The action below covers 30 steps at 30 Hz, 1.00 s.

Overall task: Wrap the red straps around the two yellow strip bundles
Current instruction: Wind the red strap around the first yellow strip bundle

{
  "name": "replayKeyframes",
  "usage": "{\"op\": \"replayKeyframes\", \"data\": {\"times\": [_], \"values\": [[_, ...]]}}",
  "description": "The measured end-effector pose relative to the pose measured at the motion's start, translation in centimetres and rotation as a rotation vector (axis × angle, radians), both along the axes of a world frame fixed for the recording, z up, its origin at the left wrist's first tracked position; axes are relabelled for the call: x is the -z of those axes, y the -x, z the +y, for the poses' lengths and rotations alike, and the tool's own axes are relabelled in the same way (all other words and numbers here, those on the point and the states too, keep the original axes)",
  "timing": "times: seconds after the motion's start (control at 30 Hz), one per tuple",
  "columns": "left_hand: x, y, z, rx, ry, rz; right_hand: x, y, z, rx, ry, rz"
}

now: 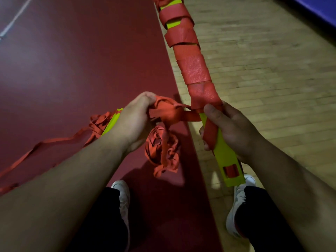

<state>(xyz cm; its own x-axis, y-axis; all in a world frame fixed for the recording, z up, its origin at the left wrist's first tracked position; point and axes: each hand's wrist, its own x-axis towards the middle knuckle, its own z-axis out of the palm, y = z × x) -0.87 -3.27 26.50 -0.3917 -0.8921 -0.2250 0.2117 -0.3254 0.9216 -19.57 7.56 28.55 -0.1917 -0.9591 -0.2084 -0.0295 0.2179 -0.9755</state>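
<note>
A long yellow strip bundle (225, 155) runs from the lower centre up to the top edge, spiralled in red strap (192, 68) over most of its length. My right hand (234, 128) grips the bundle near its bare lower end. My left hand (136, 117) holds a bunched wad of loose red strap (167, 111), with a stretch pulled across to the bundle and tangled loops (160, 151) hanging below. A second yellow strip bundle (112, 122) lies on the floor behind my left wrist, mostly hidden, with more red strap (45, 142) trailing left from it.
I stand over the seam between a dark red floor surface (72, 60) and a wooden plank floor (272, 70). My two white shoes (123, 195) show at the bottom. A blue surface (318, 8) edges the top right corner.
</note>
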Motion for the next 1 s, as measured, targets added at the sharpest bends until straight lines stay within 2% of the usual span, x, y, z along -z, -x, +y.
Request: {"op": "replayKeyframes", "data": {"times": [0.1,0.2,0.33,0.47,0.63,0.7,0.73,0.9,1.0], "values": [[-0.1,-0.5,-0.8,-0.131,-0.114,0.077,-0.4,-0.2,0.0,0.018,0.016,-0.033],[0.1,-1.0,-1.8,-0.15,-0.191,0.119,-0.6,-0.3,-0.1,0.03,0.033,-0.042],[1.0,-0.6,-1.7,-0.192,-0.109,-0.023,-0.2,-0.3,-0.1,-0.001,0.043,0.032],[1.0,-0.9,-1.0,0.005,-0.063,-0.104,0.4,-0.2,0.1,-0.041,0.027,0.117],[0.5,-1.1,0.4,0.34,0.262,-0.454,0.5,-0.3,0.0,-0.047,0.015,0.193],[0.2,-1.5,0.4,0.506,0.275,-0.509,0.3,-0.3,0.0,-0.031,0.019,0.196],[0.1,-1.6,0.4,0.518,0.248,-0.519,0.2,-0.3,0.0,-0.019,0.02,0.196],[1.5,-1.7,-0.1,0.313,0.067,-0.646,0.4,0.6,0.2,0.027,0.031,0.229],[1.5,-1.6,-0.9,-0.025,-0.305,-0.404,0.6,1.0,0.2,0.038,0.027,0.259]]}}
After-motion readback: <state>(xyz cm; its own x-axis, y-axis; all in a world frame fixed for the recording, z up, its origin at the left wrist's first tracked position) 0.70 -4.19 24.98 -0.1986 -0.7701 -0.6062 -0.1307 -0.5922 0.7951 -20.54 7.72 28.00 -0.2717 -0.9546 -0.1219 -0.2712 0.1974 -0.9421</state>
